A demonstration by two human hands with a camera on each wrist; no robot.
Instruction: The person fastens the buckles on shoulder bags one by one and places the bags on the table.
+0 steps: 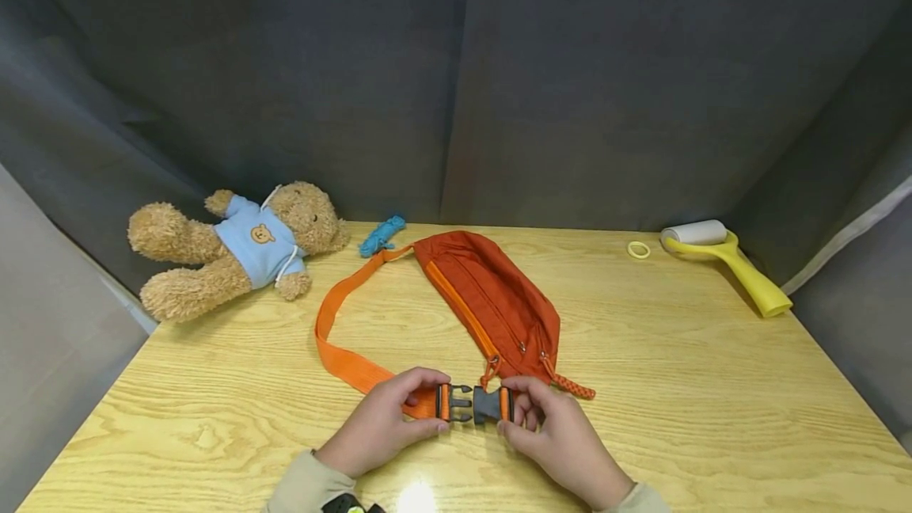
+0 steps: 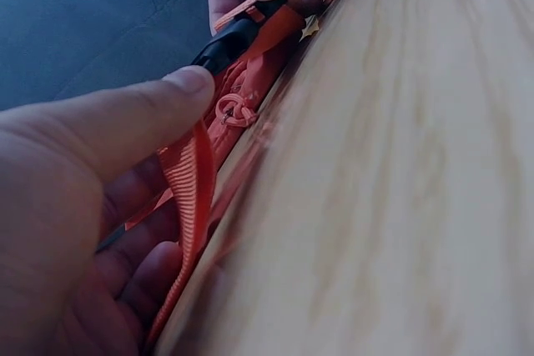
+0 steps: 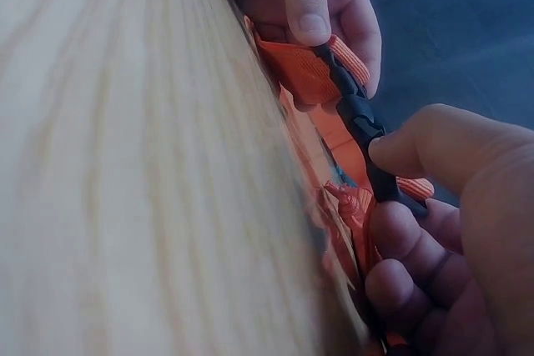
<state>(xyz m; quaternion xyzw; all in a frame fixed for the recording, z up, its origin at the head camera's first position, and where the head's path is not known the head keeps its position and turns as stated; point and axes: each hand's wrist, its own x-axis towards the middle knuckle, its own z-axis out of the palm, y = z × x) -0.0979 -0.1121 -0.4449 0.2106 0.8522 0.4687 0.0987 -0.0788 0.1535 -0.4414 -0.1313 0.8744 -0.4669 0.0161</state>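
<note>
An orange-red waist bag (image 1: 492, 299) lies on the table, its orange strap (image 1: 335, 355) looping round to the left. My left hand (image 1: 395, 414) pinches the pronged half of the black buckle (image 1: 460, 404) between thumb and forefinger, with the strap running back under the palm. Facing it, my right hand (image 1: 549, 430) pinches the socket half (image 1: 487, 405) by its edges. In the head view the prongs point right at the socket's mouth, a narrow gap between them. The right wrist view shows the socket half (image 3: 365, 131) under my right thumb, lined up with the other half.
A teddy bear (image 1: 260, 236) in a blue top lies at the back left. Beside it is a bundle of blue cord (image 1: 382, 236). At the back right are a yellow ring (image 1: 638, 250) and a yellow-handled lint roller (image 1: 741, 264). Dark cloth (image 1: 570, 85) hangs behind the table.
</note>
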